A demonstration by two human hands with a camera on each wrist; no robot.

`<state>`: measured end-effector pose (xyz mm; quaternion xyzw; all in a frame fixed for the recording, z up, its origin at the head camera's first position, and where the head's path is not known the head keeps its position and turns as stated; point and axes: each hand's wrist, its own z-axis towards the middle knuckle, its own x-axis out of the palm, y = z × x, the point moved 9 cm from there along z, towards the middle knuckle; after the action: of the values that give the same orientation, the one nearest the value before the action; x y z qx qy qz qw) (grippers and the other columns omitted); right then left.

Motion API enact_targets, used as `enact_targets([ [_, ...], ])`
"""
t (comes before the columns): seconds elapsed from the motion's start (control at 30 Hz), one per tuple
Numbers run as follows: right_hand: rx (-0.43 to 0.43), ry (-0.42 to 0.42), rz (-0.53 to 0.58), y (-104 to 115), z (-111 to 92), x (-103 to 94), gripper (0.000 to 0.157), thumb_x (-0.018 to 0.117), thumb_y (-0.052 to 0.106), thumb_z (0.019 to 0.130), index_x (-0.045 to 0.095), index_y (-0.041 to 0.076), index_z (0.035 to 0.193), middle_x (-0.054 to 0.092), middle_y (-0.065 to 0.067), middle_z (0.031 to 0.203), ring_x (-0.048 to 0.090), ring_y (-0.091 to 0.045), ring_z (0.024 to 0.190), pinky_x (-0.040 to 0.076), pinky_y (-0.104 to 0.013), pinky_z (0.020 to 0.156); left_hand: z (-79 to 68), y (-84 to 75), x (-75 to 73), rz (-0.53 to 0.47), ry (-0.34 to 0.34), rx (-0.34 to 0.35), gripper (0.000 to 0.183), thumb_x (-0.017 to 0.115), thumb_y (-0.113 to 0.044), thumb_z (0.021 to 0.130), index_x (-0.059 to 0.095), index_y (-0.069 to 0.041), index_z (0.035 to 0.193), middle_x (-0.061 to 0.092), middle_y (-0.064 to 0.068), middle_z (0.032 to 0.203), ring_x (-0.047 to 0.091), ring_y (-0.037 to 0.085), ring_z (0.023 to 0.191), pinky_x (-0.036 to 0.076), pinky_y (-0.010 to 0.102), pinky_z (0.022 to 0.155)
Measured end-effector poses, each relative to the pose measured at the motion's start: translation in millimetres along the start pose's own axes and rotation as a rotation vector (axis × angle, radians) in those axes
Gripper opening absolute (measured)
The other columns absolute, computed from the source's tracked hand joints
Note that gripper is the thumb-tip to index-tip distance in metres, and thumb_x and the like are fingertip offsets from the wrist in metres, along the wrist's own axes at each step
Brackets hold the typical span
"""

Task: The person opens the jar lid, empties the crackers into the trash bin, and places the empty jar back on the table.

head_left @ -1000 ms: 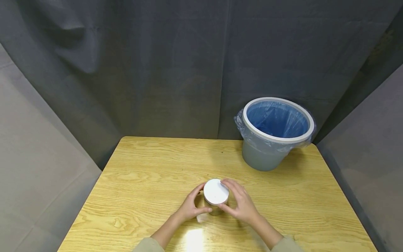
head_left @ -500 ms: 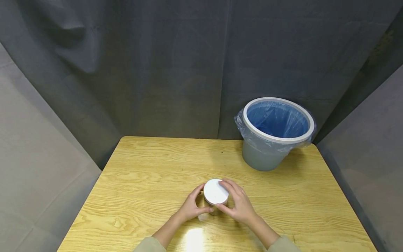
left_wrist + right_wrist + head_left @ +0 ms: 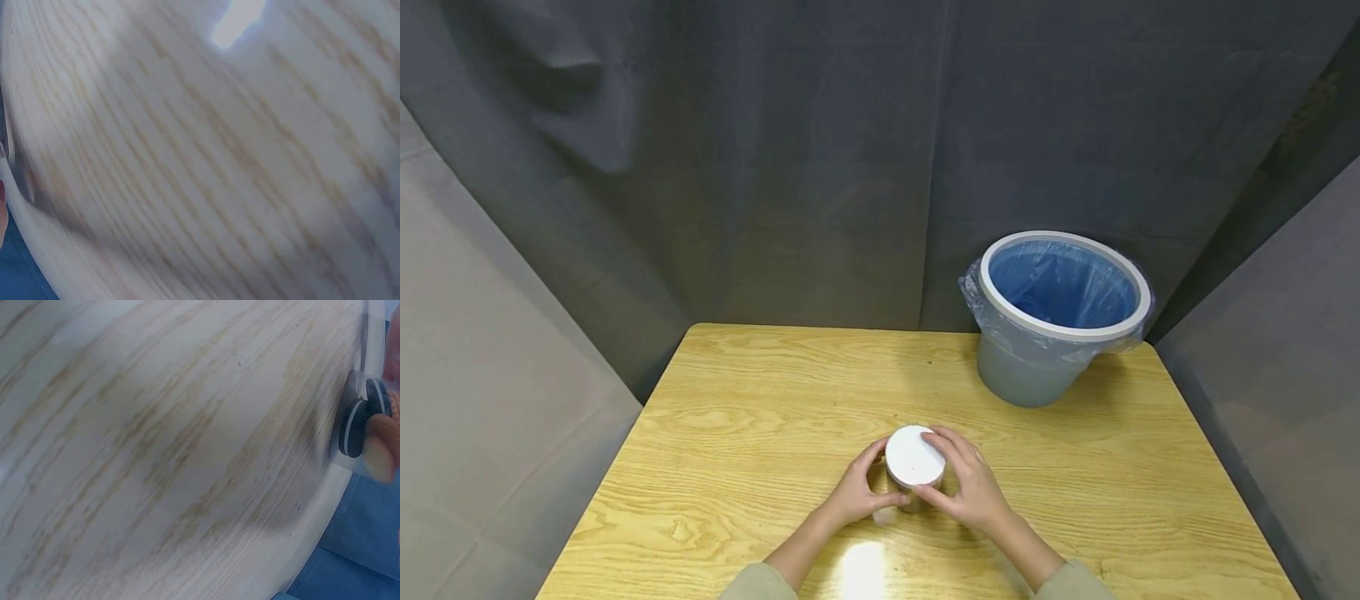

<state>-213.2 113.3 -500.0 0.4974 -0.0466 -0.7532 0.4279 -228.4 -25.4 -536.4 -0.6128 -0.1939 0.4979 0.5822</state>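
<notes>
A clear jar (image 3: 914,502) with a round white lid (image 3: 912,455) stands upright near the front middle of the table. My left hand (image 3: 852,495) holds the jar's body from the left, thumb in front and fingers behind. From the right, my right hand (image 3: 972,492) grips the lid's edge between thumb and fingers. In the right wrist view, dark round pieces with a pale stripe, like sandwich cookies (image 3: 355,428), show through the jar's wall beside tan pieces (image 3: 379,459). In the left wrist view only a sliver of the hand shows at the left edge.
A grey bin (image 3: 1028,371) with a white rim and a clear liner stands at the table's back right corner. The wood-grain table (image 3: 737,417) ends at a dark grey curtain (image 3: 805,167) behind, with pale grey panels on both sides.
My right hand has turned slightly leftward on the lid over the first half second, then stays nearly still. My left hand and the jar have hardly moved.
</notes>
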Motion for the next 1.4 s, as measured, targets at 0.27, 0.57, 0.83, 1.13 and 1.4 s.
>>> enact_targets([
  [0.27,-0.034,-0.036,0.020,-1,1,-2.1,0.068,0.065,0.054,0.077,0.049,0.013,0.129,0.046,-0.008,0.132,0.046,-0.032,0.116,0.041,-0.058,0.087,1.5,1.6,-0.9,-0.009,-0.007,0.000,0.079,0.077,-0.016,0.073,0.033,-0.004,0.138,0.040,0.012,0.139,0.040,0.029,0.124,0.035,0.053,0.100],
  [0.57,-0.055,-0.005,0.062,-3,4,-3.6,0.070,0.067,0.053,0.075,0.049,0.013,0.129,0.047,-0.009,0.132,0.046,-0.029,0.118,0.040,-0.056,0.091,1.7,2.4,-1.2,-0.036,-0.009,-0.007,0.079,0.078,-0.014,0.072,0.034,-0.005,0.137,0.042,0.011,0.138,0.041,0.029,0.123,0.034,0.053,0.100],
  [0.83,-0.080,0.040,0.100,-5,8,-4.1,0.069,0.069,0.049,0.075,0.049,0.014,0.129,0.047,-0.010,0.132,0.045,-0.030,0.119,0.037,-0.059,0.091,1.8,4.4,-1.3,-0.035,-0.016,-0.011,0.079,0.078,-0.015,0.072,0.034,-0.006,0.137,0.042,0.009,0.138,0.041,0.028,0.123,0.035,0.051,0.100],
  [1.13,-0.090,0.086,0.120,-7,12,-3.7,0.067,0.068,0.052,0.075,0.050,0.015,0.128,0.048,-0.009,0.132,0.044,-0.030,0.119,0.036,-0.058,0.093,2.5,3.3,-0.8,-0.024,-0.012,0.007,0.079,0.078,-0.013,0.072,0.034,-0.004,0.137,0.042,0.011,0.137,0.042,0.029,0.122,0.036,0.053,0.099],
  [1.4,-0.089,0.145,0.128,-10,13,-0.7,0.068,0.072,0.045,0.073,0.048,0.018,0.130,0.045,-0.004,0.135,0.042,-0.029,0.121,0.035,-0.059,0.093,2.3,6.0,-1.1,-0.034,-0.009,-0.008,0.079,0.078,-0.014,0.072,0.034,-0.006,0.137,0.042,0.009,0.138,0.041,0.027,0.124,0.035,0.053,0.100],
])
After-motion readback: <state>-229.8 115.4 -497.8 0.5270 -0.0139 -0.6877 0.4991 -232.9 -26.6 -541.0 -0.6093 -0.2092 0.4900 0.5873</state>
